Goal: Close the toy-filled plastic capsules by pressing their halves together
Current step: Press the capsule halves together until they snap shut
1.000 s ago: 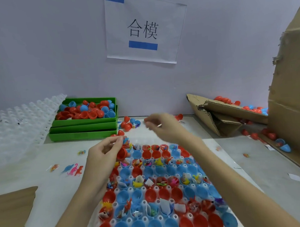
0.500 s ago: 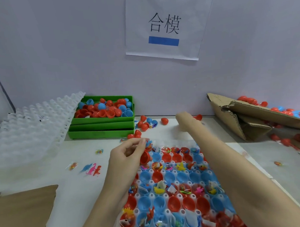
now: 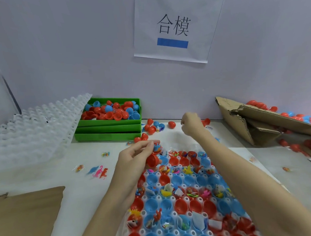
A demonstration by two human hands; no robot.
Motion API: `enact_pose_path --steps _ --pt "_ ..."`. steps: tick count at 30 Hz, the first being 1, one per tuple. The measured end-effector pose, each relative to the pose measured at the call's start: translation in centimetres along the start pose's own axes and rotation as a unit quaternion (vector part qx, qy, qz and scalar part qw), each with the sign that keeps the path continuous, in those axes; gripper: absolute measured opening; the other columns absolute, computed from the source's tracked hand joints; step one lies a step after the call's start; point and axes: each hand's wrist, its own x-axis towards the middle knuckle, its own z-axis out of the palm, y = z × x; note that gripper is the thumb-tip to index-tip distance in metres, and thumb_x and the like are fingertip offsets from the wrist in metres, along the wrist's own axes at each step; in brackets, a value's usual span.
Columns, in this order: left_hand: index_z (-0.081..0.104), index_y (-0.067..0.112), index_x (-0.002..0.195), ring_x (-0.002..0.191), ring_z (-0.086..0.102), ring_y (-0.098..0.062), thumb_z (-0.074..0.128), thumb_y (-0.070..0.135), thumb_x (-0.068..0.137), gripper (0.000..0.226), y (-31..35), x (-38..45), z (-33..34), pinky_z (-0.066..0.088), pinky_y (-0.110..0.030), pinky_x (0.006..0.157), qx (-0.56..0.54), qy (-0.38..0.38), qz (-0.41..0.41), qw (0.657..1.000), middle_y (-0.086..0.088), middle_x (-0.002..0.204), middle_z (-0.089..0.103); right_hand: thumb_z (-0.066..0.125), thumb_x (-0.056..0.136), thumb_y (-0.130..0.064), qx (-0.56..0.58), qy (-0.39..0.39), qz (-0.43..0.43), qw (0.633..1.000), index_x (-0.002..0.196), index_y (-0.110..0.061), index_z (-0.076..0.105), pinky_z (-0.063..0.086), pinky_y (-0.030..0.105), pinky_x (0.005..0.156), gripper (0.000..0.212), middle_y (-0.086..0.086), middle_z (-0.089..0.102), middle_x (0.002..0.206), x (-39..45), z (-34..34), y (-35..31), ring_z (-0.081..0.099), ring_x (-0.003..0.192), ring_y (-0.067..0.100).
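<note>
Your left hand (image 3: 135, 160) grips a red capsule half (image 3: 152, 160) above the far left corner of the filled tray (image 3: 176, 214), fingers (image 3: 147, 145) curled round it, with a small blue toy showing at its open mouth. Your right hand (image 3: 191, 125) is extended to the far edge of the worktop (image 3: 92, 157), among the loose red capsule pieces (image 3: 171, 124) lying there; its fingers are curled, but whether they enclose a piece cannot be determined from this view. The step in hand appears to be fetching a mating half. Next, bring the two hands together, align the rims squarely, and press until the halves seat. Ensure the toy sits fully inside the half first, as anything protruding over the rim is likely to prevent closure. More halves are stocked in the green bin (image 3: 109, 123) at far left.
</note>
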Motion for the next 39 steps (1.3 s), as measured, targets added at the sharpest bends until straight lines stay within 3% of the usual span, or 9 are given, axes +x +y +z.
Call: enact_pose_path --steps 2,5,8,11,15,21,26,32,39 --pt "0.081 0.022 0.112 0.093 0.076 -0.016 0.062 0.025 0.104 0.021 0.2 -0.1 0.0 0.057 -0.029 0.078 -0.017 -0.011 -0.011 1.0 -0.002 0.107 0.08 0.064 0.093 0.004 0.13 0.004 -0.002 0.991 0.106 -0.004 0.078 0.059 0.032 0.079 0.02 0.013 0.075 0.105 -0.8 -1.6 -0.5 0.069 0.09 0.026" --pt "0.08 0.019 0.112 0.094 0.076 -0.018 0.058 0.022 0.106 0.022 0.4 -0.2 0.2 0.056 -0.027 0.075 -0.018 -0.022 -0.014 1.0 -0.004 0.106 0.08 0.07 0.094 -0.007 0.318 -0.013 -0.009 0.948 0.094 -0.018 0.078 0.064 0.028 0.078 0.014 0.002 0.076 0.094 -4.8 -4.5 -1.4 0.073 0.088 0.018" --pt "0.079 0.02 0.113 0.102 0.075 -0.018 0.059 0.023 0.106 0.022 0.2 -0.4 0.6 0.056 -0.026 0.077 -0.011 -0.029 -0.015 0.999 -0.004 0.11 0.08 0.072 0.095 -0.013 0.413 -0.029 -0.043 0.909 0.09 -0.025 0.079 0.057 0.016 0.064 0.014 -0.006 0.078 0.088 -10.5 -6.6 -2.0 0.073 0.078 0.007" --pt "0.079 0.02 0.114 0.102 0.075 -0.018 0.061 0.023 0.105 0.021 0.0 -0.6 1.0 0.058 -0.026 0.078 0.002 -0.036 -0.005 0.999 -0.004 0.111 0.079 0.076 0.093 -0.016 0.469 -0.016 -0.075 0.88 0.095 -0.023 0.081 0.059 0.019 0.071 0.008 -0.006 0.08 0.088 -15.6 -7.5 -2.5 0.076 0.081 0.009" --pt "0.08 0.019 0.111 0.1 0.076 -0.023 0.065 0.017 0.102 0.017 0.0 -0.8 1.2 0.063 -0.036 0.082 0.004 -0.045 0.01 0.999 -0.006 0.106 0.079 0.079 0.09 -0.014 0.435 0.045 -0.079 0.896 0.095 -0.019 0.08 0.062 0.022 0.074 0.007 -0.007 0.078 0.081 -19.7 -6.7 -3.0 0.076 0.076 0.009" --pt "0.081 0.022 0.113 0.099 0.077 -0.016 0.068 0.02 0.101 0.017 -0.1 -0.9 1.4 0.064 -0.031 0.078 0.03 -0.054 0.029 0.998 0.003 0.104 0.08 0.077 0.092 -0.015 0.358 0.121 -0.101 0.921 0.097 -0.019 0.078 0.059 0.019 0.076 0.006 -0.012 0.074 0.085 -21.3 -4.8 -2.7 0.071 0.08 0.004" --pt "0.081 0.027 0.113 0.102 0.076 -0.013 0.07 0.023 0.099 0.018 -0.3 -0.8 1.5 0.064 -0.031 0.081 0.058 -0.058 0.046 0.996 0.005 0.109 0.079 0.077 0.091 -0.016 0.325 0.188 -0.122 0.919 0.097 -0.021 0.074 0.056 0.012 0.074 0.008 -0.013 0.071 0.087 -21.6 -4.5 -2.6 0.069 0.081 0.003" --pt "0.079 0.032 0.115 0.104 0.073 -0.005 0.07 0.025 0.099 0.02 -0.3 -0.8 1.5 0.063 -0.026 0.081 0.102 -0.073 0.072 0.989 0.014 0.109 0.078 0.078 0.09 -0.011 0.277 0.217 -0.171 0.92 0.098 -0.016 0.076 0.054 0.009 0.074 0.01 -0.008 0.069 0.091 -21.8 -3.9 -2.7 0.067 0.078 0.001" --pt "0.078 0.025 0.12 0.104 0.075 -0.009 0.072 0.018 0.098 0.024 -0.2 -1.1 1.5 0.064 -0.029 0.082 0.127 -0.109 0.107 0.98 0.01 0.11 0.079 0.076 0.092 -0.01 0.263 0.212 -0.188 0.922 0.104 -0.016 0.08 0.054 0.011 0.077 0.014 -0.005 0.07 0.096 -21.6 -3.9 -2.1 0.065 0.082 0.005"
